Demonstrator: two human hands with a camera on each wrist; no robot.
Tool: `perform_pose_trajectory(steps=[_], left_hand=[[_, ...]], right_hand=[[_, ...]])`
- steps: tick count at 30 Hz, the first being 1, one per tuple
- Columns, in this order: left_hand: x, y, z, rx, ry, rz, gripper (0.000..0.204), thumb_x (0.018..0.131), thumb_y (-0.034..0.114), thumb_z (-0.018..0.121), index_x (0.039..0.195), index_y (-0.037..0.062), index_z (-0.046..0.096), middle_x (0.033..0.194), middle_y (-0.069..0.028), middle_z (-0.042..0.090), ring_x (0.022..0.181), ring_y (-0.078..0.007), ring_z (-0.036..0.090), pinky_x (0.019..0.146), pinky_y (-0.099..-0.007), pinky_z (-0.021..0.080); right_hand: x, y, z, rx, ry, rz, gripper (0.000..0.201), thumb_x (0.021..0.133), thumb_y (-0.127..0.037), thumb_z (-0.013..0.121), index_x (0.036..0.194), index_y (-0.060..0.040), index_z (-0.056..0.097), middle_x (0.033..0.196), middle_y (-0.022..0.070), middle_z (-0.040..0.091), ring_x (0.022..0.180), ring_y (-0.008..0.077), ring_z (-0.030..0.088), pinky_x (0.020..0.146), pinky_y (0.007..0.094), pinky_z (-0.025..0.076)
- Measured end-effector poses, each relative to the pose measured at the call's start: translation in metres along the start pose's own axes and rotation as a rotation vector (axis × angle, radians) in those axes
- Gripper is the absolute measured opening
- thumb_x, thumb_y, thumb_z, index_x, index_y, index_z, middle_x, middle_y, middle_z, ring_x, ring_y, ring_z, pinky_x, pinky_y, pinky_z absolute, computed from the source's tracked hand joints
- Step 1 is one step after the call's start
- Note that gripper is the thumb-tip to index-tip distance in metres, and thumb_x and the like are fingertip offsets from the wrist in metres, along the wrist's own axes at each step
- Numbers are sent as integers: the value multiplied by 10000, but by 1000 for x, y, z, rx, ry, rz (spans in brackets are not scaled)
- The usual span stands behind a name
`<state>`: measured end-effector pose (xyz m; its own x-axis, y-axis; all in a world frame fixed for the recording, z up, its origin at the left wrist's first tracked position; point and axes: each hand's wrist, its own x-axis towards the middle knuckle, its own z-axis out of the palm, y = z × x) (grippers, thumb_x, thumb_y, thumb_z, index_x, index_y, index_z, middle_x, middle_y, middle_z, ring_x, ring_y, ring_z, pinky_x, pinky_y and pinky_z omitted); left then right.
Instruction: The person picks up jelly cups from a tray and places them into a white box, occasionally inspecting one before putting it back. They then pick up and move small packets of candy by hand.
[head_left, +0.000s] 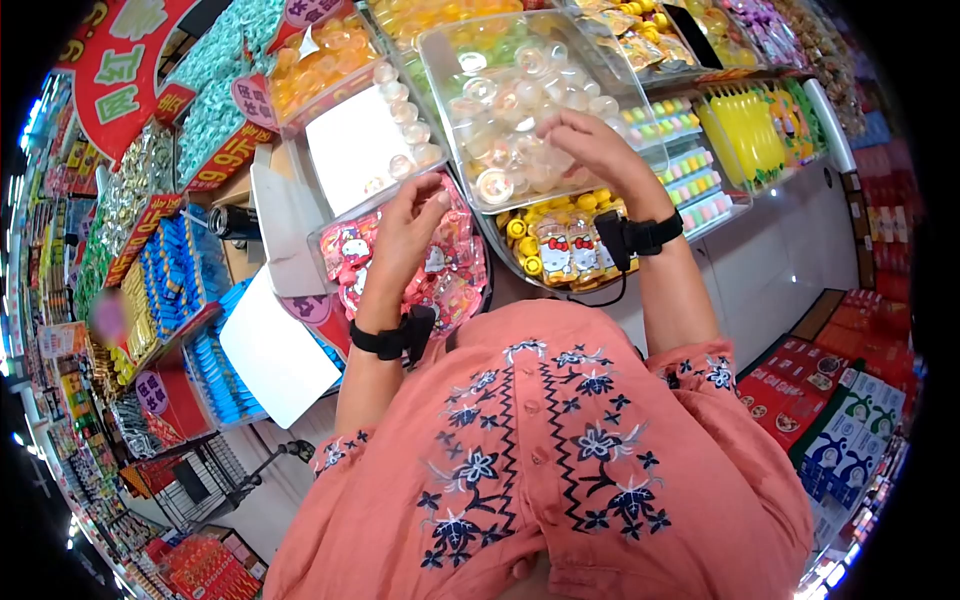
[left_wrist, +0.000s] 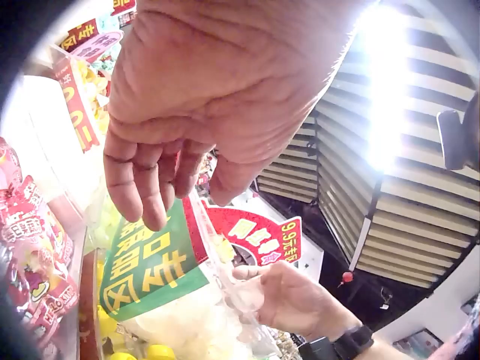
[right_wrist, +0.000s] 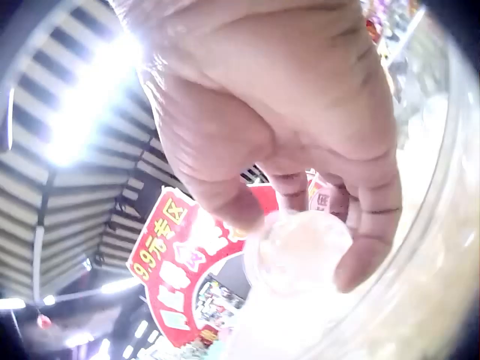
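Pinching clear cup [right_wrist: 302, 247] in right hand [head_left: 597, 152], to right of white-based box [head_left: 350, 145], nearer to left hand [head_left: 406, 238] with digits loosely parted.

The bin [head_left: 452, 150] over the counter's far edge is clear, glossy, smooth plastic; the round cup [right_wrist: 298, 251] is translucent, shiny plastic. Along the counter [head_left: 503, 258]'s near edge, pink wrappers [head_left: 440, 262] look like crinkled, glossy plastic film. The white panel [head_left: 350, 145] looks smooth. The blouse [head_left: 540, 400] is matt, softly creased cloth; the cart [head_left: 200, 482] looks like metal wire.
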<state>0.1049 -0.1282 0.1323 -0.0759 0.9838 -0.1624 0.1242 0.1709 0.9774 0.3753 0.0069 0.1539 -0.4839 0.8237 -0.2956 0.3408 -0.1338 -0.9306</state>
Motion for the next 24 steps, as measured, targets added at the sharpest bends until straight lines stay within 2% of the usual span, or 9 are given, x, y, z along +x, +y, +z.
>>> perform_pose_trajectory(steps=[1, 3, 6, 9, 15, 16, 19, 22, 24], left_hand=[[2, 2, -1, 15, -3, 35, 330, 986, 188, 583, 1272, 24, 578, 1223, -70, 631, 1067, -137, 597, 908, -287, 489], [3, 10, -1, -72, -4, 50, 333, 1000, 188, 564, 1284, 15, 550, 1233, -94, 629, 1056, -153, 616, 880, -280, 501], [4, 32, 2, -135, -20, 98, 347, 1009, 195, 563, 1289, -6, 528, 1229, -109, 618, 1024, -166, 637, 856, -267, 507], [0, 54, 8, -207, -18, 115, 363, 998, 193, 589, 1294, -8, 523, 1219, -96, 602, 1027, -148, 618, 852, -263, 507], [0, 57, 17, -138, 69, 271, 439, 918, 120, 691, 1303, -2, 518, 1210, -78, 552, 903, -105, 586, 777, -237, 501], [1, 55, 16, -37, 111, 307, 467, 897, 99, 709, 1310, 1, 513, 1210, -87, 541, 890, -107, 588, 735, -237, 506], [-3, 59, 14, 253, 186, 411, 470, 897, 114, 725, 1309, 21, 520, 1249, -78, 535, 891, -95, 565, 741, -234, 506], [3, 47, 9, 384, 256, 460, 444, 898, 121, 713, 1293, 21, 535, 1203, -89, 561, 825, -97, 567, 699, -231, 497], [10, 37, 0, 131, 206, 303, 408, 917, 135, 684, 1285, 25, 545, 1140, -84, 591, 790, -105, 564, 683, -230, 494]], right_hand=[[-2, -4, 3, 181, -25, -4, 293, 915, -272, 580, 1120, -71, 640, 1129, 104, 640, 1026, 207, 621, 785, 380, 548], [-3, -11, 12, 545, -78, -12, 272, 967, -243, 546, 1136, -52, 640, 1175, 80, 643, 1029, 190, 636, 759, 386, 566], [7, -7, 31, 864, -149, -139, 279, 1017, -216, 504, 1174, -11, 610, 1192, 110, 642, 981, 215, 669, 752, 397, 585], [9, -19, 49, 884, -148, -128, 304, 1036, -227, 482, 1206, 13, 564, 1102, 146, 660, 979, 241, 679, 760, 387, 615], [10, -33, 75, 853, -188, -108, 343, 1033, -270, 498, 1211, 17, 553, 1108, 156, 658, 943, 235, 693, 783, 361, 617], [10, -36, 80, 841, -167, -104, 340, 1031, -275, 504, 1200, 15, 557, 1106, 155, 658, 933, 228, 695, 781, 355, 617], [16, -36, 87, 743, -146, -90, 330, 1027, -280, 515, 1165, 16, 564, 1096, 153, 655, 896, 213, 699, 781, 337, 615], [16, -40, 96, 626, -159, -49, 321, 1026, -279, 518, 1130, 21, 565, 1081, 151, 647, 864, 206, 702, 774, 321, 615], [16, -42, 101, 599, -197, -31, 322, 1026, -276, 515, 1119, 29, 563, 1070, 150, 640, 858, 207, 702, 767, 314, 615]])
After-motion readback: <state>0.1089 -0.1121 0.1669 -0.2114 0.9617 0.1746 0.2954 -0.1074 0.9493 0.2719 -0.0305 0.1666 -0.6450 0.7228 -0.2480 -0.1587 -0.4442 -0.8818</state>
